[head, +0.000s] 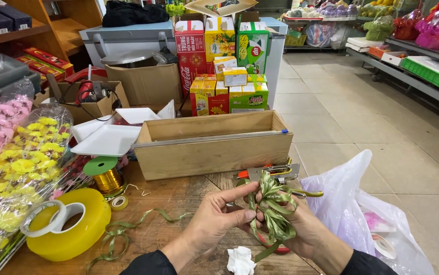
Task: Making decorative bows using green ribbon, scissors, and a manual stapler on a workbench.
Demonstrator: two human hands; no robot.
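Basically both hands work a green ribbon bow (274,211) just above the table's (178,196) near right edge. Left hand (214,219) pinches its knotted centre, right hand (306,231) cups the loops from behind, fingers closed on them. Ribbon looks light, limp and slick; best held at the knot. Long axis near vertical, tail hanging down. Farther back: stapler (273,172), then wooden box (211,142).
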